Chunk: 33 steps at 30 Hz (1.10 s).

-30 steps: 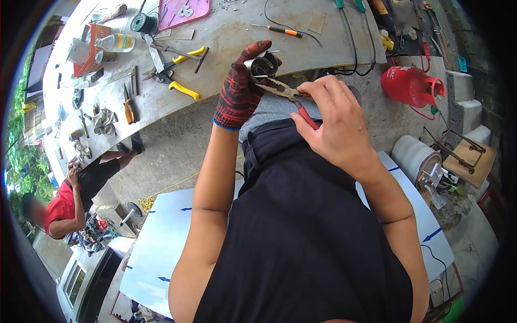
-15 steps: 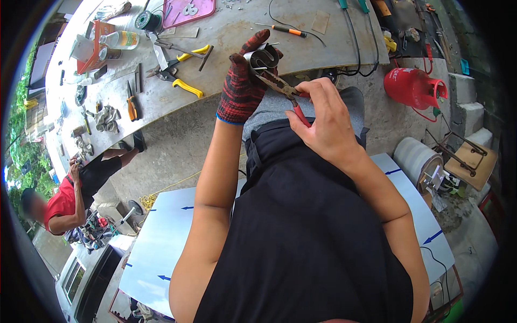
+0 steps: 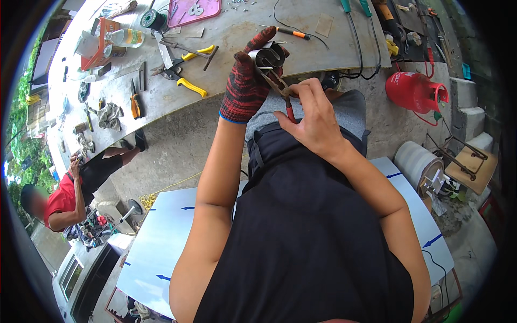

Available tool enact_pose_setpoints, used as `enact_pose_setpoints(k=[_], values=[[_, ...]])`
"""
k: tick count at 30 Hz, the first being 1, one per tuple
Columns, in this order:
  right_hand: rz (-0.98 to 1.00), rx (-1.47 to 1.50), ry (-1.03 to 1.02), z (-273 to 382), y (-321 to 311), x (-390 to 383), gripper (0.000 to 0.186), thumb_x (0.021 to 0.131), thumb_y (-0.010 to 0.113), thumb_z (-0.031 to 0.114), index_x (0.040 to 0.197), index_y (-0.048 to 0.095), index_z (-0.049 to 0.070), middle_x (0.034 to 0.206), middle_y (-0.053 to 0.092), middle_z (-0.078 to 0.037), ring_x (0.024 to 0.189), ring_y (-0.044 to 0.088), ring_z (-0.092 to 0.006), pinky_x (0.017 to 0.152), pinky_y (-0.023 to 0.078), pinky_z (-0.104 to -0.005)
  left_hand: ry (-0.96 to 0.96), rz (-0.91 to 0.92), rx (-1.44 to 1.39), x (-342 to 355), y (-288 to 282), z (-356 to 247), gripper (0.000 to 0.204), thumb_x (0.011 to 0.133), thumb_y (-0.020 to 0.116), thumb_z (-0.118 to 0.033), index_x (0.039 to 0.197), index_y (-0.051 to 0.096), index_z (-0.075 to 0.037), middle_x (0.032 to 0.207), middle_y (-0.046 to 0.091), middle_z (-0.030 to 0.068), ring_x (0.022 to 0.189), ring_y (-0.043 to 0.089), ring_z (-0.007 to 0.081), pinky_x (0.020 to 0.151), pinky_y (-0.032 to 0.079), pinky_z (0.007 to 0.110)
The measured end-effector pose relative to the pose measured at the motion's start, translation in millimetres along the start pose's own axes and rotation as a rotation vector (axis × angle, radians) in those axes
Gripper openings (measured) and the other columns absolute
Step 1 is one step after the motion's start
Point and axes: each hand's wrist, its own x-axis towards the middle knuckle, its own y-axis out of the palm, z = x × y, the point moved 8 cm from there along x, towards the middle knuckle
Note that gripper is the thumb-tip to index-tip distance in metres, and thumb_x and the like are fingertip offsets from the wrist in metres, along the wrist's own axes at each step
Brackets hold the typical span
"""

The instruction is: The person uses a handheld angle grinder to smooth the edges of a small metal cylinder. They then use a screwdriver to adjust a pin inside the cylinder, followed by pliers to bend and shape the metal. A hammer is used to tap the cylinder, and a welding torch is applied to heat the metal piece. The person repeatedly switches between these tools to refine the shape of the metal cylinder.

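My left hand (image 3: pixel 243 90), in a red and black knitted glove, is closed round a curled strip of shiny sheet metal (image 3: pixel 267 56) above the front edge of the workbench. My bare right hand (image 3: pixel 319 119) grips a pair of pliers (image 3: pixel 290 110) by the red handles. Their worn metal jaws reach up to the lower edge of the curled strip, beside the gloved palm. Whether the jaws bite on the metal is too small to make out. Part of the strip is hidden by the glove.
On the workbench (image 3: pixel 237 32) lie yellow-handled cutters (image 3: pixel 183 78), orange-handled pliers (image 3: pixel 135 102), an orange screwdriver (image 3: pixel 293 33) and a pink tray (image 3: pixel 196 12). A red gas cylinder (image 3: pixel 412 90) is at right. Another person (image 3: pixel 64 204) in red is at far left.
The pliers have swung more upright, and my right hand has turned with them and shifted slightly left. My left hand still holds the metal strip. The whole view has shifted slightly.
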Motion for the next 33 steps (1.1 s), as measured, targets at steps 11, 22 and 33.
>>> enact_pose_setpoints(k=[11,22,33], values=[[-0.008,0.013,-0.022,-0.3,2.2,1.9,0.052,0.075,0.087,0.013,0.116,0.06,-0.005,0.108,0.055,-0.017,0.1,0.06,-0.0369,0.088,0.052,-0.0446,0.005,0.002,0.034,0.0,4.0,-5.5,0.103,0.083,0.058,-0.084,0.154,0.048,-0.011,0.117,0.07,0.0107,0.093,0.062,0.0134,0.083,0.051,0.028],[-0.054,0.079,-0.005,-17.0,9.8,3.7,0.052,0.077,0.087,0.015,0.119,0.061,-0.002,0.108,0.057,-0.016,0.094,0.065,-0.035,0.08,0.054,-0.044,0.03,-0.013,-0.011,0.9,8.3,-0.7,0.101,0.089,0.059,-0.079,0.16,0.035,-0.012,0.128,0.068,0.0125,0.109,0.063,0.0184,0.098,0.051,0.035],[-0.115,0.194,0.079,-48.1,33.3,1.6,0.071,0.073,0.09,0.01,0.129,0.047,0.003,0.116,0.059,-0.015,0.097,0.072,-0.0265,0.087,0.059,-0.0381,-0.156,-0.228,0.156,-48.7,-15.5,70.1,0.048,0.108,0.057,-0.037,0.14,0.058,0.0,0.12,0.066,0.0054,0.097,0.059,0.0108,0.09,0.051,0.028]])
